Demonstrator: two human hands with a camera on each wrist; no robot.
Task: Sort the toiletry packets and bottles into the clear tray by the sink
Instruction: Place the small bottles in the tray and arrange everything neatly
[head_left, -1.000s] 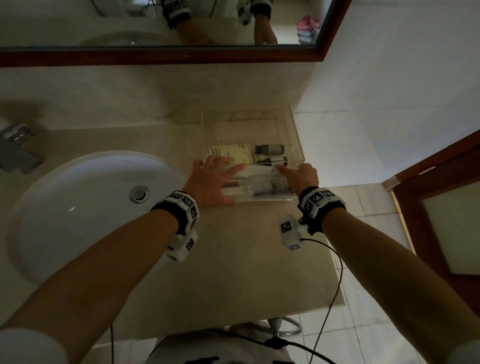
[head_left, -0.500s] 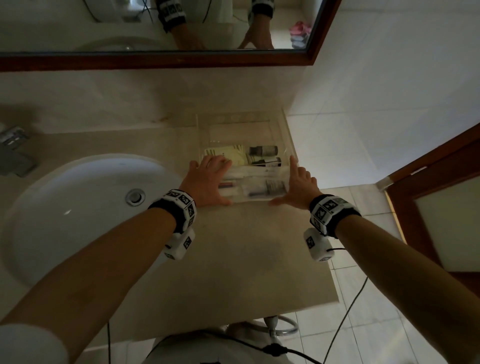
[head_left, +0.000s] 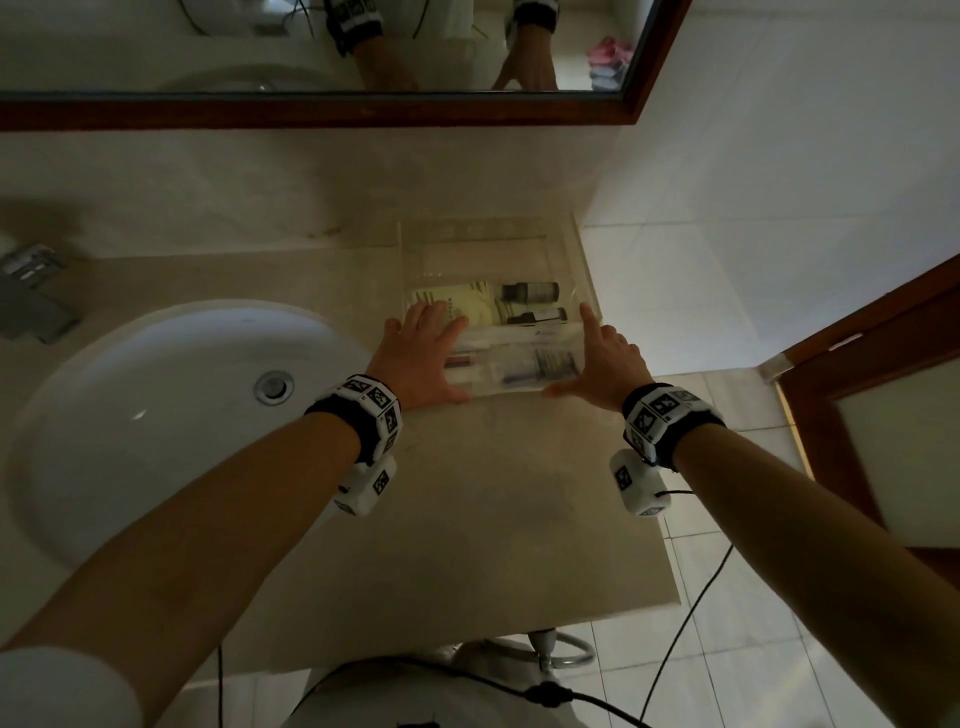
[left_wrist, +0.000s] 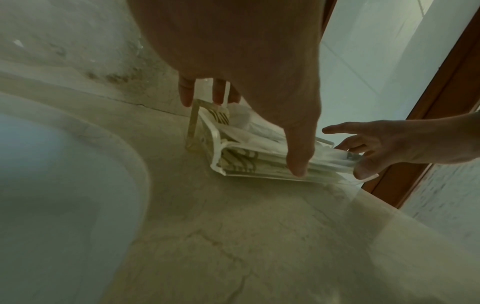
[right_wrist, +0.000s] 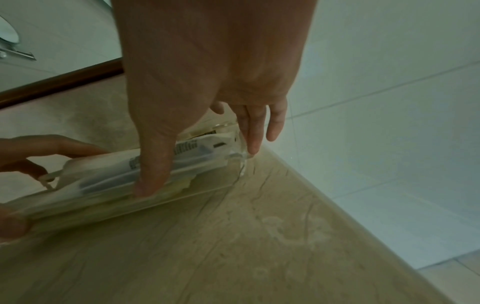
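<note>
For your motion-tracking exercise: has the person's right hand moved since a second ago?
Yes. The right hand slid off the packets to the clear tray's right wall.

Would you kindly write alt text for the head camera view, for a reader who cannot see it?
Two open hands frame a clear tray on a beige counter: the left hand lies flat over its packets, the right hand along its right side. Two dark bottles lie inside; a white sink sits to the left.
</note>
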